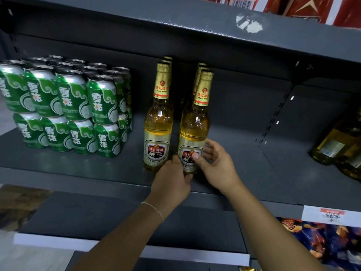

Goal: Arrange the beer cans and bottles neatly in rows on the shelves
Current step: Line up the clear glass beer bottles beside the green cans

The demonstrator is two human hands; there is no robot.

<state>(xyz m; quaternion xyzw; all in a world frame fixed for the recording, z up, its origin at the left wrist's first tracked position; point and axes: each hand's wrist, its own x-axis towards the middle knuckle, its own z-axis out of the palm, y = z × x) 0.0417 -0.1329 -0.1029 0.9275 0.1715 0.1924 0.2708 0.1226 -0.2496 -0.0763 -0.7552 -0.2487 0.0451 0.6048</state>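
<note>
Reaching in from below: left hand (172, 180) curled round the base of the front right-hand golden glass beer bottle with gold foil neck (194, 126), right hand (215, 165) pinching its label with thumb and fingers. Standing upright near the grey metal shelf (68, 173) front edge, just beside its twin bottle (158, 122) — stacked green cans (64, 106) well apart leftward. Likely squaring the row; next, probably turning the label forward, gently.

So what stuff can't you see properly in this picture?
- Head view: bottles behind the front right bottle and front left bottle; the front ones hide all but their caps.
- Front right bottle's label: covered by the left hand and right hand.
- Darker bottles: cut off by the right edge.
</note>
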